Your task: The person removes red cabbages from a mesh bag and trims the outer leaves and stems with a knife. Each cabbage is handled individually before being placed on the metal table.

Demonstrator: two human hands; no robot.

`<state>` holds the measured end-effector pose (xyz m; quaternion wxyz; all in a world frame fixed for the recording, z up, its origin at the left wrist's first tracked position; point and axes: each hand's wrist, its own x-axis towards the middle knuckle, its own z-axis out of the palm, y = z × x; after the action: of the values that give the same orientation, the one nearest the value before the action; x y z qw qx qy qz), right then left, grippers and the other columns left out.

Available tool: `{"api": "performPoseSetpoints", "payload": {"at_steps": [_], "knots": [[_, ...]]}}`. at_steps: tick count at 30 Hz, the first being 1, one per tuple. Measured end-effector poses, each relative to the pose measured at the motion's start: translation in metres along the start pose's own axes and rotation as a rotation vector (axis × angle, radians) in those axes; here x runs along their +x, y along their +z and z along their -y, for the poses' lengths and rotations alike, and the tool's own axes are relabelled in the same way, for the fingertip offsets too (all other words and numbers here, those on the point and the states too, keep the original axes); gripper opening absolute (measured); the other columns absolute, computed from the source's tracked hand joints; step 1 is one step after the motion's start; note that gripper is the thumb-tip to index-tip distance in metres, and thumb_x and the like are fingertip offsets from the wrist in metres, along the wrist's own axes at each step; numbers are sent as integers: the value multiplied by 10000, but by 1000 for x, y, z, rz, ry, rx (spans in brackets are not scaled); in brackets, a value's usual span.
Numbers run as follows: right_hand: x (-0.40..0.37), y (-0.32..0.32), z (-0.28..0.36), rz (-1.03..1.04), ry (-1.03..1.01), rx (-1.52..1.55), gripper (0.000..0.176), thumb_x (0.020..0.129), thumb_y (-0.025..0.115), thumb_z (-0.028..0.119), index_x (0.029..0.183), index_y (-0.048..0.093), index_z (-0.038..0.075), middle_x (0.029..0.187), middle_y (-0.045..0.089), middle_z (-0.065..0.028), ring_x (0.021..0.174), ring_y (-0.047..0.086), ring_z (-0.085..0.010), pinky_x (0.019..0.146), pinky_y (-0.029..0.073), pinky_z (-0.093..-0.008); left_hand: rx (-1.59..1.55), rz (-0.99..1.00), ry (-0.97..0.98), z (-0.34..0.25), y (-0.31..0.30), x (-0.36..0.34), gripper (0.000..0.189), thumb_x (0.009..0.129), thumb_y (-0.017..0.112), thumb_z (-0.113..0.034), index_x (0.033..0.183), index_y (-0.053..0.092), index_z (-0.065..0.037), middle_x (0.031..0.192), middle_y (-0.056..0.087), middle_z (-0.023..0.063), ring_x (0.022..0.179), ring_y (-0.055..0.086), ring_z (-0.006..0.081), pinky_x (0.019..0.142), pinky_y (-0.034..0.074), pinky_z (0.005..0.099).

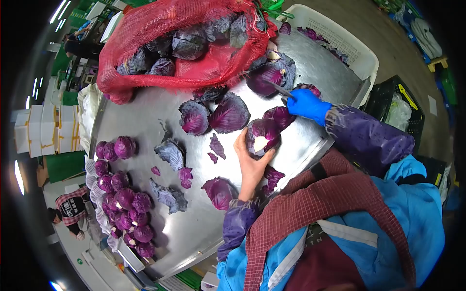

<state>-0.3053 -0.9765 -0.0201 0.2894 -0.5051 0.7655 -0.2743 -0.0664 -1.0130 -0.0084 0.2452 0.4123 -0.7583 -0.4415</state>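
Note:
A red cabbage (262, 137) with a pale cut stem rests on the metal table (131, 169), and my bare left hand (252, 162) is wrapped round its near side. My right hand (309, 105), in a blue glove, is closed on the handle of a knife (279, 89), whose blade points away over a large purple leaf (263, 80). A loose leaf (279, 117) lies between the cabbage and the glove. More peeled leaves (229, 113) are spread round the cabbage.
An open red mesh bag (126, 43) of dark cabbages lies across the far side. Trimmed cabbages (124, 147) are piled at the left edge. A white crate (357, 46) holding leaves stands at the far right, beside a black crate (412, 116). A person (73, 206) is at the left.

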Motion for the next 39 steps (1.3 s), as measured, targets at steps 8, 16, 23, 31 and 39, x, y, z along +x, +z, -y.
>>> {"api": "performPoseSetpoints", "payload": {"at_steps": [8,16,23,31,39], "knots": [[-9,21,35,274,-298,270,598,758,712,270,1269,474,72,1014,596,-113,948,563,-188,830,447,-326,-701,168,-342,-10,-27,3,865,795,675,-164,1426,91,-64,1350,312,218,1182,417,247,954,388,342],[-29,-2,62,228,-469,197,367,923,452,232,1276,476,135,977,537,-118,876,578,-235,750,476,-321,-171,-179,-135,2,13,5,811,663,778,-230,1282,314,17,1181,436,183,1091,457,249,953,366,347],[-6,19,38,-8,-457,-124,359,863,493,142,1220,517,178,992,597,-58,728,617,-206,639,507,-308,51,-147,11,-16,15,13,874,618,784,-263,1284,304,37,1194,406,209,1144,411,310,1000,314,378],[-8,25,49,112,-169,465,193,796,612,156,941,598,29,777,606,-129,685,595,-162,605,466,-303,-116,-150,-223,-10,7,9,917,587,799,-261,1284,274,17,1202,307,222,1183,326,336,982,325,409],[15,-9,-7,0,-285,-71,356,824,584,197,1163,541,98,880,594,-120,719,596,-257,629,487,-337,-93,-38,-130,-5,-1,14,864,608,753,-248,1291,304,32,1182,403,223,1111,435,326,954,360,388]]}}
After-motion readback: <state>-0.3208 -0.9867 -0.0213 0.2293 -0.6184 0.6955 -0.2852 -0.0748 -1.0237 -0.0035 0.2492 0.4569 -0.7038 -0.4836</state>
